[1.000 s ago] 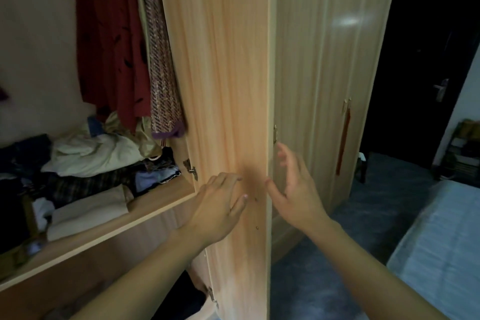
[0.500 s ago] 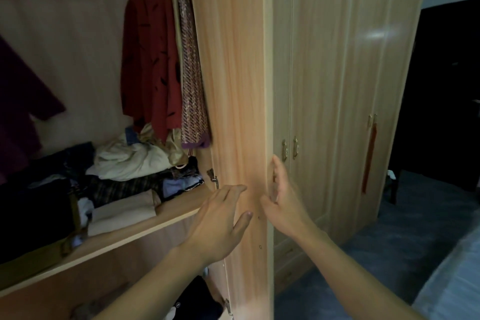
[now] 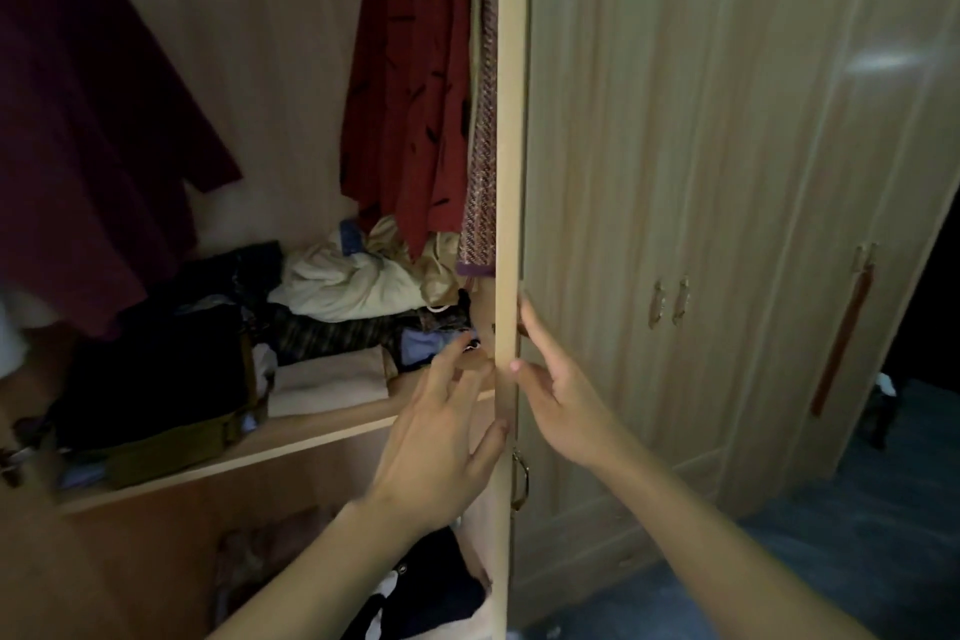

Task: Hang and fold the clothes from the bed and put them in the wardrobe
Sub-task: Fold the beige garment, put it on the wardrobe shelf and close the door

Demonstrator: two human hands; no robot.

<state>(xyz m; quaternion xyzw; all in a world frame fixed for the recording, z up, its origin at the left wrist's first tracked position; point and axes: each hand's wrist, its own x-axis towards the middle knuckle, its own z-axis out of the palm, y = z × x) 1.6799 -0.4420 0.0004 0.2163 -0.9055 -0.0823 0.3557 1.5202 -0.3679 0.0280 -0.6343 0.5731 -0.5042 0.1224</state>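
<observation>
Wardrobe (image 3: 727, 224) door (image 3: 506, 172) stands edge-on straight ahead, its long axis vertical, and everything here places itself against that edge. Nearest, the left hand (image 3: 441, 437) lies on the door's inner side, fingers spread wide and straight, thumb tip touching the edge; it holds nothing. Just across the edge, the right hand (image 3: 558, 395) lies flat against the door's outer face, fingers straight and close together, pointing up along the edge. Both hands are about equally near, one on each side, so I judge the coming move swings the door on its hinge. Left of the door and beyond the hands, a shelf (image 3: 291, 442) carries folded and bundled clothes (image 3: 343, 283). Farther back, a red shirt (image 3: 410, 83) hangs beside the door's inner face.
</observation>
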